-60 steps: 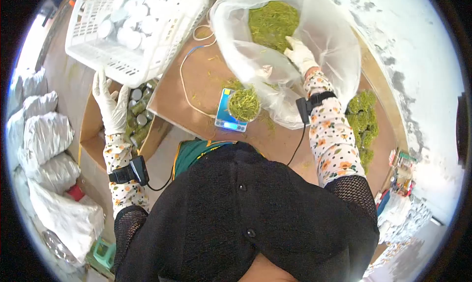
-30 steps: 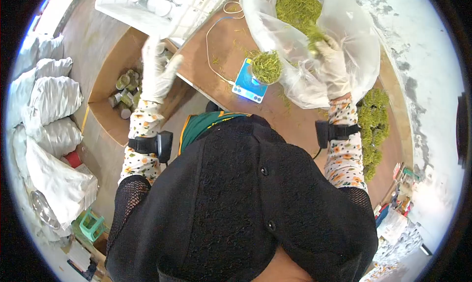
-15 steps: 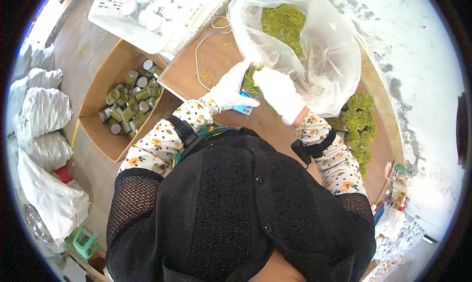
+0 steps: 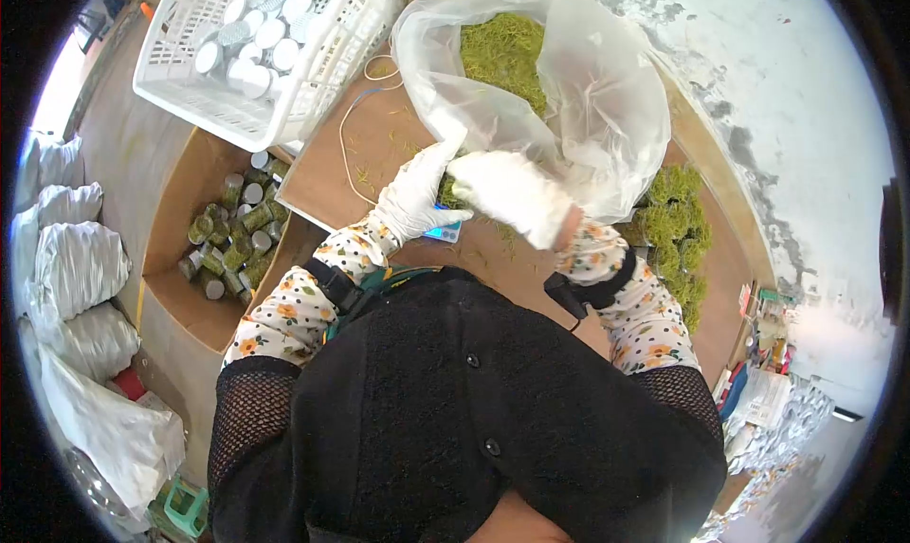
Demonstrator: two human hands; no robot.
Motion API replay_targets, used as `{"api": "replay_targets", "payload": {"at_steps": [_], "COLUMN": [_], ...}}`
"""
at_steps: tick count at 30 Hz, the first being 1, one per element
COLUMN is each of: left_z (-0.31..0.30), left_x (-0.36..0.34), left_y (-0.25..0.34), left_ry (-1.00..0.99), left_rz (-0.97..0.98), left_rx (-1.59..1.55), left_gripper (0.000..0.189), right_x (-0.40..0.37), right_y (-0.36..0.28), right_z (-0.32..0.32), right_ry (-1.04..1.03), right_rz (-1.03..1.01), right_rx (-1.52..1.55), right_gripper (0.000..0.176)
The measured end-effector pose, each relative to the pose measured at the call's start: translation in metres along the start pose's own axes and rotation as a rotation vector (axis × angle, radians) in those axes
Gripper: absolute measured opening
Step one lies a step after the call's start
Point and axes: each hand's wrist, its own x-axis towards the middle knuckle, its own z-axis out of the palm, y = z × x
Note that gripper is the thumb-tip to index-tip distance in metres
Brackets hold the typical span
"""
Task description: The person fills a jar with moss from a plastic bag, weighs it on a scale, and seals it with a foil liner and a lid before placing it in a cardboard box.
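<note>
My left hand, in a white glove, curves around a small clump of green dried plant strands. My right hand, also gloved in white, presses its fingers on the clump from the other side; it partly covers the clump. Whether a jar is inside that clump I cannot make out. Just below my hands, a small scale with a blue-lit display shows on the brown tabletop. Behind them lies a large clear plastic bag, open, with a heap of the green strands in it.
A white plastic basket of white round lids stands at the back left. Below it, a cardboard box holds several filled jars. Green bundles are grouped at the right. A white cord crosses the tabletop.
The whole view has shifted, so the table things sit lower and further left. My right hand has tilted and come closer over the clump; my left hand keeps its place around it.
</note>
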Motion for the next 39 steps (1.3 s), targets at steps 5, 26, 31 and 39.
{"api": "replay_targets", "payload": {"at_steps": [5, 26, 31, 39], "left_z": [-0.01, -0.089, -0.091, -0.086], "left_x": [0.006, -0.063, -0.069, -0.068], "left_y": [0.01, 0.012, 0.01, 0.006], "left_ry": [-0.083, 0.445, 0.481, 0.466], "left_rz": [0.003, -0.479, -0.498, -0.487], "left_rx": [0.035, -0.368, -0.339, -0.353], "left_gripper": [0.114, 0.123, 0.113, 0.12], "right_x": [-0.007, -0.023, -0.033, -0.027], "right_y": [0.063, 0.279, 0.301, 0.192], "right_z": [-0.039, 0.089, 0.083, 0.021], "right_ry": [0.217, -0.08, 0.25, 0.565], "right_rz": [0.199, 0.826, 0.864, 0.838], "right_rx": [0.697, -0.163, 0.087, 0.997], "right_gripper": [0.016, 0.034, 0.03, 0.026]}}
